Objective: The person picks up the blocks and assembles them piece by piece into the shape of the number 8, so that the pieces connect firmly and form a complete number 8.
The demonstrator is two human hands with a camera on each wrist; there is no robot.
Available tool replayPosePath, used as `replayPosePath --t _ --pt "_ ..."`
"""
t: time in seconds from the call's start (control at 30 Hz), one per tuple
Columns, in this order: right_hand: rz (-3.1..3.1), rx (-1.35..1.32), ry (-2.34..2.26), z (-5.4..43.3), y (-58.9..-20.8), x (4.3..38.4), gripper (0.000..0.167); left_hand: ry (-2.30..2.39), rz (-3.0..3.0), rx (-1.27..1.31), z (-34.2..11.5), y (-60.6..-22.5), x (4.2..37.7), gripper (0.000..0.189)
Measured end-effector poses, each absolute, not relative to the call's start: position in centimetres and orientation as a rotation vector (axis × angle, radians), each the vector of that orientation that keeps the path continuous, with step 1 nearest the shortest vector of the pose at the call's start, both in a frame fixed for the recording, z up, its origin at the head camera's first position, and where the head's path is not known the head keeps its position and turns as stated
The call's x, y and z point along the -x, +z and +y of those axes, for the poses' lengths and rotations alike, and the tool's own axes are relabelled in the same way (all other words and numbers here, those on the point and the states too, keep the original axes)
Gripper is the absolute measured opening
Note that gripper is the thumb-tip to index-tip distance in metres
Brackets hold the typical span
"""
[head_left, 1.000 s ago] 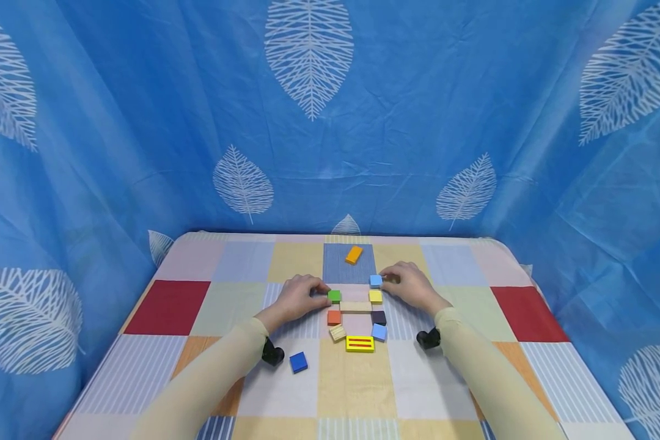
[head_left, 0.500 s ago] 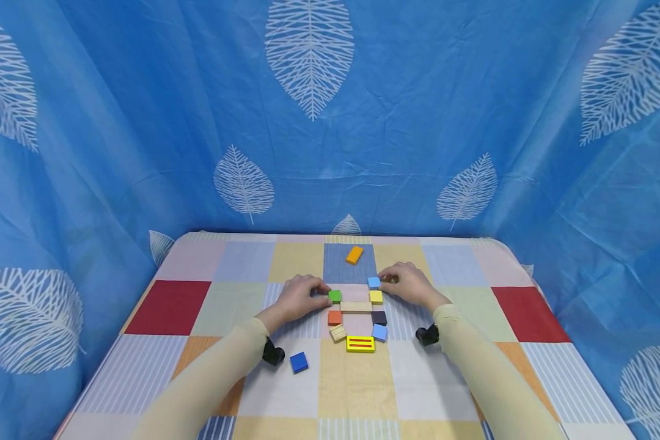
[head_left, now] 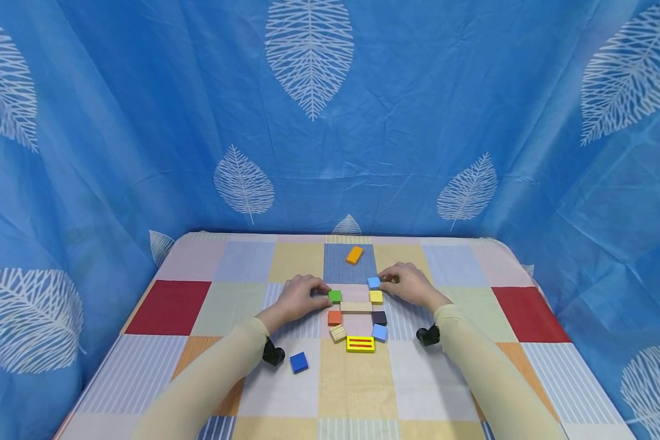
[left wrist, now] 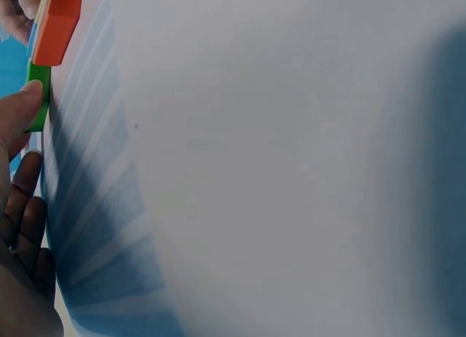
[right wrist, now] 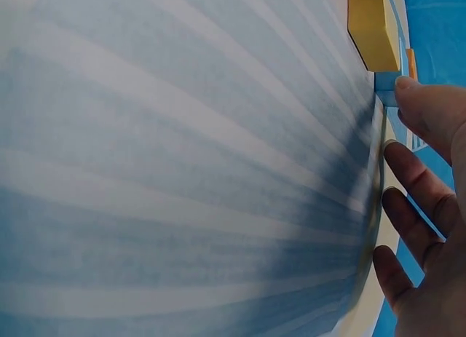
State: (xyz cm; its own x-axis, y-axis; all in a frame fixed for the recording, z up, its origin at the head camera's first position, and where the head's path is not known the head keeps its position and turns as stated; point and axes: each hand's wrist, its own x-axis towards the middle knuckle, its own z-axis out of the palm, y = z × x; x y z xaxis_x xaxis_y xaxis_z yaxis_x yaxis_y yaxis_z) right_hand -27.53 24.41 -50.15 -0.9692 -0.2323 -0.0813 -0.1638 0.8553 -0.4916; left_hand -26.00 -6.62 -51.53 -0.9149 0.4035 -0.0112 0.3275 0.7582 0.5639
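My left hand (head_left: 302, 298) pinches a small green block (head_left: 335, 297) at the left of a group of blocks; the thumb lies on the green block (left wrist: 41, 104) in the left wrist view. Across from it, my right hand (head_left: 409, 285) holds a light blue block (head_left: 373, 283) between thumb and fingertips, just behind a yellow block (head_left: 376, 297). A long plain wooden block (head_left: 355, 307) lies between the two sides. Nearer me are a red-orange block (head_left: 334, 318) on the left and a black block (head_left: 379, 318) on the right.
At the group's near end sit a striped wooden block (head_left: 338, 333), a yellow block with red stripes (head_left: 360, 344) and another blue block (head_left: 380, 332). A dark blue block (head_left: 299, 362) lies by my left forearm, an orange block (head_left: 354, 255) farther back on the patchwork cloth (head_left: 275, 391).
The light blue block has shifted slightly left and toward me with my right hand, and stays there over the last half second. The left hand keeps its place on the green block.
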Motion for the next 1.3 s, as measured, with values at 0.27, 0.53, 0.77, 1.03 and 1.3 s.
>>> replayPosePath --t 0.27,0.53,0.77,1.03,1.3 --pt "2.894 0.310 -0.764 24.39 -50.20 27.34 0.031 0.857 2.827 -0.588 -6.62 -51.56 25.96 0.031" --pt "2.884 0.323 -0.769 24.50 -50.25 27.33 0.028 0.861 2.832 -0.586 -6.62 -51.58 25.92 0.030" --pt "2.881 0.328 -0.760 24.51 -50.07 27.30 0.028 0.861 2.834 -0.598 -6.63 -51.42 25.87 0.030" --pt "2.870 0.319 -0.760 24.48 -49.86 27.19 0.029 0.869 2.830 -0.598 -6.60 -51.39 25.88 0.029" --pt "2.865 0.314 -0.767 24.55 -49.94 27.16 0.029 0.877 2.827 -0.593 -6.54 -51.34 25.86 0.029"
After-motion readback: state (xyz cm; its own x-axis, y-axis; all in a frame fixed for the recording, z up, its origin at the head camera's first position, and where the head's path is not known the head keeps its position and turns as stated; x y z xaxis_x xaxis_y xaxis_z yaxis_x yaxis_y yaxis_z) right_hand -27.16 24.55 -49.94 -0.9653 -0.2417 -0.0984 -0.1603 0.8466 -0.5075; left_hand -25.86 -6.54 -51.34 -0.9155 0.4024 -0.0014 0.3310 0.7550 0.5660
